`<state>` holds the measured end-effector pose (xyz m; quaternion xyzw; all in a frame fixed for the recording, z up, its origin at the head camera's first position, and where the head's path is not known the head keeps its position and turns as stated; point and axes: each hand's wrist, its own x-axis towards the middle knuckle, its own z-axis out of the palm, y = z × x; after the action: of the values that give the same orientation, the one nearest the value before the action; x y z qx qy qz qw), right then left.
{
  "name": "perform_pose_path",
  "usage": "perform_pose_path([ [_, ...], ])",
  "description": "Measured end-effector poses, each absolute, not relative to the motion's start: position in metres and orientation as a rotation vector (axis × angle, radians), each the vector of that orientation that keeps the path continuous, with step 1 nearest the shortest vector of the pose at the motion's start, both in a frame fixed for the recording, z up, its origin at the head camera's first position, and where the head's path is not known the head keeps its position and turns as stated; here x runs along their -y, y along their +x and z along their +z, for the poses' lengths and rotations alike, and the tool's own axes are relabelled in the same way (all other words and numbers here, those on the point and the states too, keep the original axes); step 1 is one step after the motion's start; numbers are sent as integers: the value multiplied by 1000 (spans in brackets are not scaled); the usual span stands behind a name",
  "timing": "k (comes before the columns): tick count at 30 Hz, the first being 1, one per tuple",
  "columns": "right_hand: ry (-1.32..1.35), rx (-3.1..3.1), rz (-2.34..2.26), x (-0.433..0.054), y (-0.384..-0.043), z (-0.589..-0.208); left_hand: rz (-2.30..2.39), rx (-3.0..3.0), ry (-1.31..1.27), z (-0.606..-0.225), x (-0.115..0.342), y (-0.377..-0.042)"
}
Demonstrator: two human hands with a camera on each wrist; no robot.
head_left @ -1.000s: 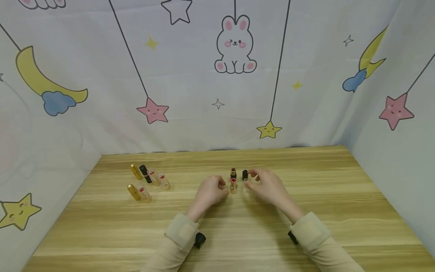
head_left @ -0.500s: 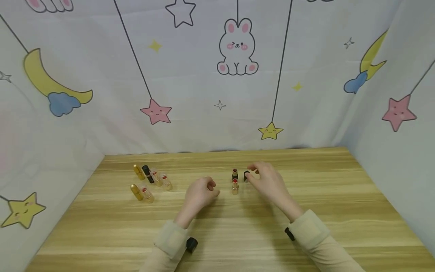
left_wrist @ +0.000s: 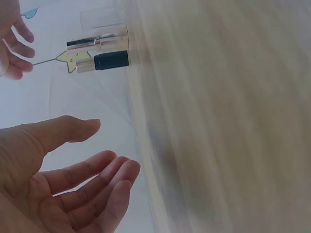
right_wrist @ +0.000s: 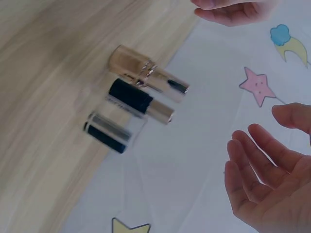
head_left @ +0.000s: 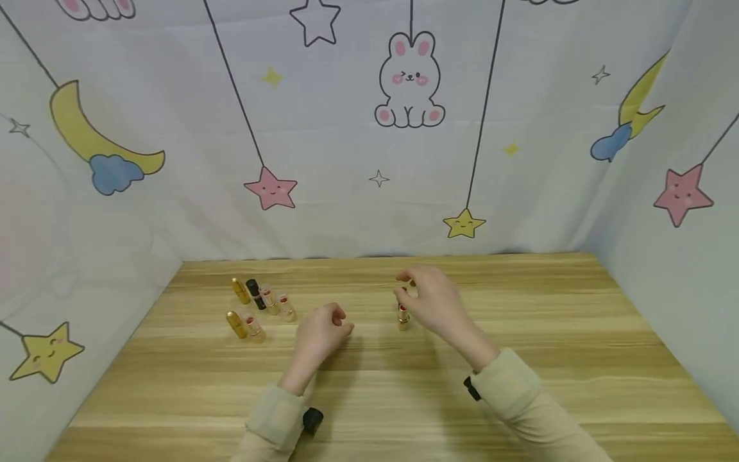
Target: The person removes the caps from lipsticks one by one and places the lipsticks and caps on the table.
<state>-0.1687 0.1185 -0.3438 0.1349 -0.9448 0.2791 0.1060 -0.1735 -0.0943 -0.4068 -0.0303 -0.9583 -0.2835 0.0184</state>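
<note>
Toward the middle of the wooden table stands an uncapped gold lipstick with a red tip. A black-and-gold lipstick is upright beside it, mostly covered by my right hand in the head view. The right wrist view also has a black cap standing near these two; a clear cap appears in the left wrist view. My right hand hovers over the lipsticks, fingers loosely bent and nothing in them. My left hand hangs to the left of them, thumb and fingers apart, also holding nothing.
At the table's left stand two gold bullet-shaped tubes, a black tube and several clear-capped lipsticks. A white printed curtain encloses the back and sides of the table.
My left hand has drawn back leftward from the gold lipstick. My right hand has come away from the caps and moved up and left, over the black-and-gold lipstick.
</note>
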Motion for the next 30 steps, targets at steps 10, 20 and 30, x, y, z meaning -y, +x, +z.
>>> perform_pose_path([
  [10, 517, 2782, 757, -85, -173, -335, -836, 2979, 30, -399, 115, -171],
  [20, 597, 2811, 769, -58, -177, -330, -760, 2983, 128, -397, 134, -169],
  [30, 691, 2850, 680, -29, -187, -330, -692, 2972, 230, -397, 150, -169],
])
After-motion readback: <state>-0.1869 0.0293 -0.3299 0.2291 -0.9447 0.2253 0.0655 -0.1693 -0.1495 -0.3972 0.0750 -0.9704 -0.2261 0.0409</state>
